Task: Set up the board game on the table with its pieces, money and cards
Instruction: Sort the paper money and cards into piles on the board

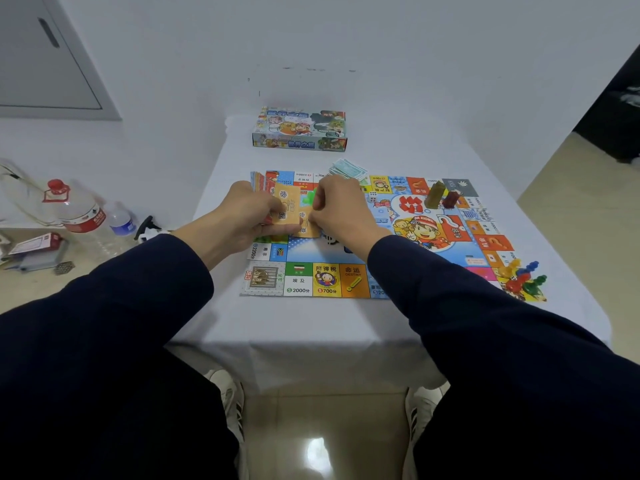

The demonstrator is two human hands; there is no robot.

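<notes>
The colourful game board (346, 282) lies flat on the white table (311, 320). Over its left half, my left hand (247, 216) grips a stack of orange cards (288, 204), and my right hand (341, 209) pinches one orange card (310, 228) at the stack's lower edge. A green piece (308, 197) shows between my hands. Paper money (348, 169) lies at the board's far edge. A die (372, 197), an olive block (434, 195) and a dark red block (451, 199) stand on the board. Coloured pawns (523, 278) lie at its near right corner.
The game box (300, 129) sits at the table's far end near the wall. On the floor to the left stand plastic bottles (81, 213), a spray bottle (149, 228) and other clutter. My shoes (228, 403) are under the table's near edge.
</notes>
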